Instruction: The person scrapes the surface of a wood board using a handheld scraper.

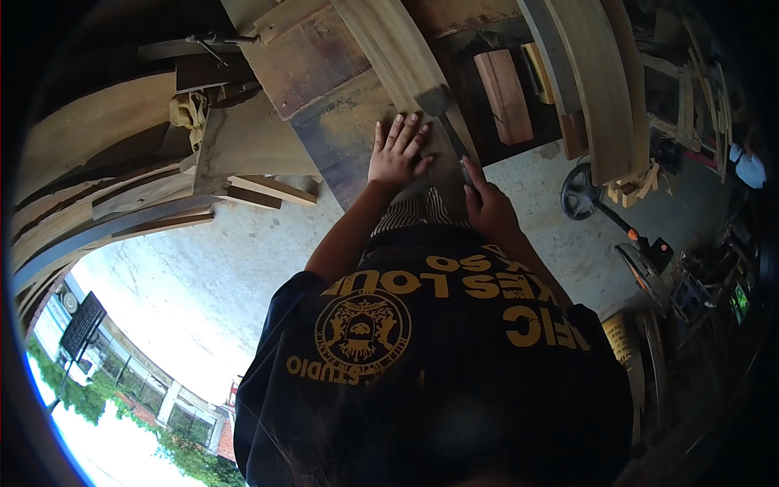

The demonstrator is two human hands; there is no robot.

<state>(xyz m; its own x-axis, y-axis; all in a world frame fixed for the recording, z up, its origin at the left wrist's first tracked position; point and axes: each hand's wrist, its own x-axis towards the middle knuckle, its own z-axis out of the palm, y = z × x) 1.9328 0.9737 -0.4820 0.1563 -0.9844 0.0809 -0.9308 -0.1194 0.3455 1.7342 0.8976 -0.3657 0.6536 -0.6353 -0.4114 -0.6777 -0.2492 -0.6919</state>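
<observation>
A long pale wooden plank (389, 49) slants down the middle of the view toward my body. My left hand (396, 154) lies on its left edge, palm down, fingers spread, with nothing in it. On the right, my right hand (490, 203) is closed round the near end of a dark tool (433, 102). The tool has a wide rounded head resting on or just above the plank and a slim shaft running back toward the right hand. What the right fingers do at the handle is partly hidden.
Under the plank is a stained worktop (324, 122). A reddish wood block (503, 96) and long curved boards (604, 81) are at right, with a black wheel (578, 192) below. More boards (97, 130) are stacked left. Another person (747, 166) is at far right.
</observation>
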